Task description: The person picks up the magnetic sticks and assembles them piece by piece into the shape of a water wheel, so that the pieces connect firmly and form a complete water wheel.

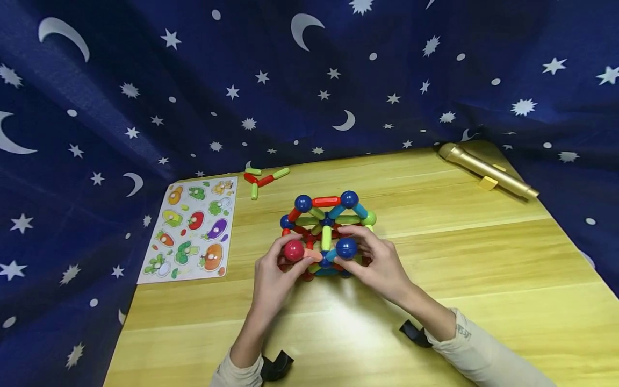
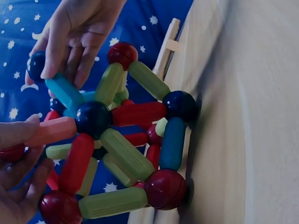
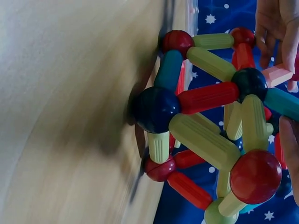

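A frame of magnetic rods and balls (image 1: 326, 232) stands on the table between the two hands. My left hand (image 1: 272, 279) pinches a pink rod (image 2: 51, 131) with a red ball (image 1: 294, 250) on its end. Opposite it, my right hand (image 1: 379, 263) holds a light-blue rod (image 2: 64, 91) tipped by a blue ball (image 1: 346, 248). Both rods meet at one dark blue ball (image 2: 94, 120) on the frame's near side. Red and green rods run from that ball to other red and blue balls. In the right wrist view only part of the right hand shows.
Several loose red and green rods (image 1: 265, 181) lie behind the frame. A vegetable puzzle board (image 1: 191, 231) is at the left. At the far right lies a gold microphone (image 1: 486, 169). A dark blue star-patterned cloth (image 1: 309, 97) hangs behind the wooden table (image 1: 459, 258).
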`<move>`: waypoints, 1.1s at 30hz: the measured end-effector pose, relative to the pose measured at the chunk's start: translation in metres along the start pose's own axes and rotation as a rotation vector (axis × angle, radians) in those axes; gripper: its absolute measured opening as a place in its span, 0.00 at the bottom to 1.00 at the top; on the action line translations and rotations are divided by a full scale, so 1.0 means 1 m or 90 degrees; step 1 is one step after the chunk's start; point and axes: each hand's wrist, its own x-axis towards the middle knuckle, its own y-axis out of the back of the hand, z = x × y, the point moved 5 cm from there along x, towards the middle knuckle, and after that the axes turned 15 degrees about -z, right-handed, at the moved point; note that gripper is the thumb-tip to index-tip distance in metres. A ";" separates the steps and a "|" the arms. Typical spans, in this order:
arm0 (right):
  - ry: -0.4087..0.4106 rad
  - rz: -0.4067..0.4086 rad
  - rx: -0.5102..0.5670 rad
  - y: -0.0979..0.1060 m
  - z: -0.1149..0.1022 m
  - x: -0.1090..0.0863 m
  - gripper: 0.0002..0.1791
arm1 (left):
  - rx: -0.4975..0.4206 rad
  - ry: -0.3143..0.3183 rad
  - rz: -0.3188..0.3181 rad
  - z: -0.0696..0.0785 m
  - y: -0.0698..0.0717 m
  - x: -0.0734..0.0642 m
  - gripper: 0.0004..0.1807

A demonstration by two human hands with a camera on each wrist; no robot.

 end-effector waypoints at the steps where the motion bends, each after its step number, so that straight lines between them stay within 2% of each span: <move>1: 0.001 -0.004 -0.002 -0.001 0.000 0.000 0.32 | -0.005 0.000 -0.002 -0.001 0.000 -0.001 0.24; 6: 0.001 -0.007 -0.008 0.000 0.000 0.001 0.32 | -0.009 -0.002 -0.014 0.001 0.000 -0.003 0.23; 11: -0.009 -0.008 -0.024 0.002 0.000 0.002 0.32 | 0.012 0.013 -0.026 0.003 -0.001 -0.001 0.26; 14: -0.012 -0.010 -0.026 0.003 0.000 0.001 0.30 | 0.002 0.023 -0.034 0.001 -0.001 -0.001 0.28; 19: -0.035 -0.005 -0.035 0.006 0.001 -0.001 0.25 | -0.080 0.044 -0.028 -0.004 -0.002 -0.001 0.29; 23: -0.044 0.001 -0.049 0.010 0.001 -0.004 0.25 | -0.143 0.066 -0.033 -0.007 -0.002 0.002 0.30; 28: -0.049 -0.003 -0.036 0.015 0.001 -0.008 0.26 | -0.262 0.088 -0.090 -0.014 0.000 0.001 0.28; 31: -0.036 -0.005 -0.035 0.016 0.000 -0.007 0.26 | -0.300 0.083 -0.124 -0.016 0.003 0.000 0.27; 33: -0.026 -0.005 -0.040 0.018 0.000 -0.006 0.27 | -0.301 0.075 -0.140 -0.017 0.005 -0.001 0.28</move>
